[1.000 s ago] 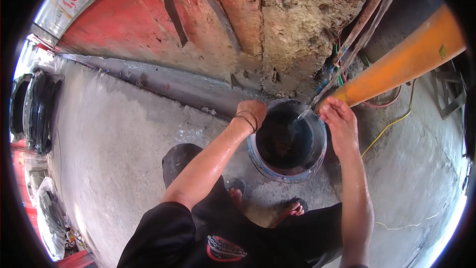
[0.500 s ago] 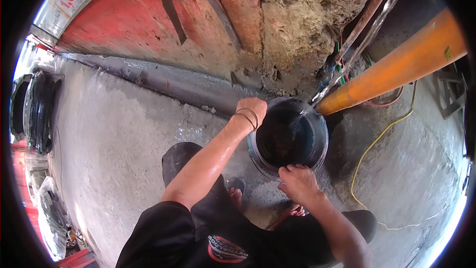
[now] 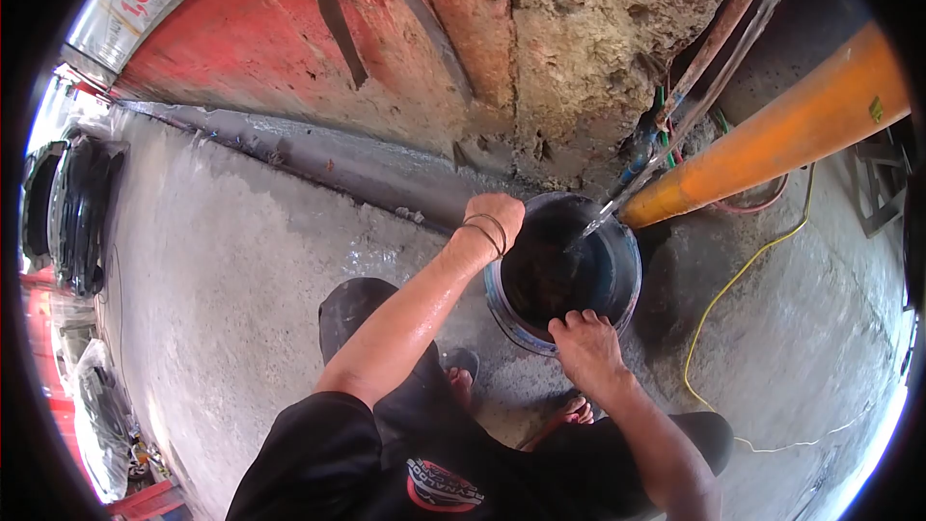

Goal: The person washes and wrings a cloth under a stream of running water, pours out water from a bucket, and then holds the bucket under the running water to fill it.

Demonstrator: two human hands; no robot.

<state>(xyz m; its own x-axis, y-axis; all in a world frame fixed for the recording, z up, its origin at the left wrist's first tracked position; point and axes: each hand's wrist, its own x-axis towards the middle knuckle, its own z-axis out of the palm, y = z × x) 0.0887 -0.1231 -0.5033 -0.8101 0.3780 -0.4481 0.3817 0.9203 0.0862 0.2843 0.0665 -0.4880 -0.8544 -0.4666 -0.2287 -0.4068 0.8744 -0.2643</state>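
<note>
A round dark bucket (image 3: 632,275) stands on the concrete floor in front of me, with dark liquid inside. My left hand (image 3: 497,219) is closed at the bucket's left rim, and its fingertips are hidden behind the hand. Two thin dark bands circle that wrist. On the near rim, my right hand (image 3: 588,347) has its fingers curled over the edge, gripping it. A clear stream of water (image 3: 596,222) runs down into the bucket from the upper right.
Behind the bucket rises a worn red wall (image 3: 260,34). An orange pipe (image 3: 772,130) slants in close to the bucket's right rim. A yellow cord (image 3: 723,291) lies along the floor at right. Black curved parts (image 3: 77,212) are stacked at far left.
My right hand has shifted slightly up and to the right along the near rim, its fingers reaching further over the edge. My left hand stays at the left rim.
</note>
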